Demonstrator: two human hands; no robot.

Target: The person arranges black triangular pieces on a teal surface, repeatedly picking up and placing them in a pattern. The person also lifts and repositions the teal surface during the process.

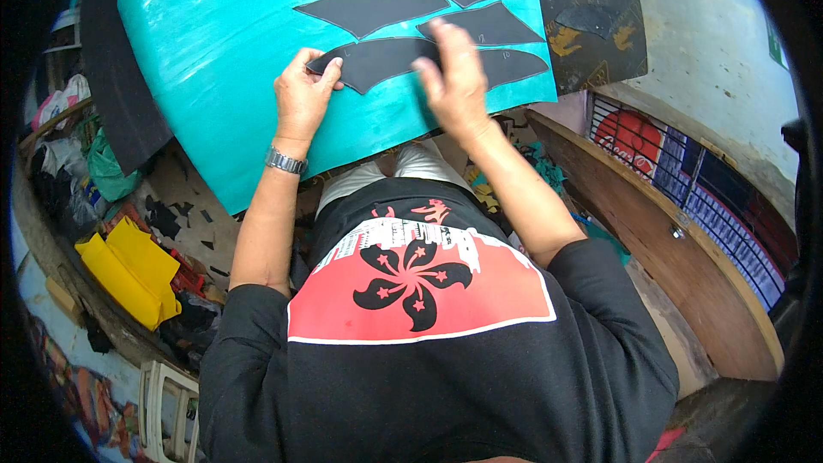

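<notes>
My left hand (306, 90) pinches the left tip of a black cut-out piece (374, 60), leaf-like with one pointed lower edge. The piece lies at the near side of a large turquoise sheet (227, 60). Over its right end is my right hand (456, 81), fingers stretched out and slightly blurred; whether they touch the piece I cannot tell. Beyond, several like-shaped black pieces rest in two columns, among them one piece (370, 10) just past the held one and another (489, 26) partly behind my right fingers.
A dark patterned sheet (591, 30) adjoins the turquoise one at right, with a black strip (120, 77) hanging at left. Below left are yellow folded material (133, 270), bags and scraps. A wooden board (660, 240) stands to the right, near a barred window (686, 180).
</notes>
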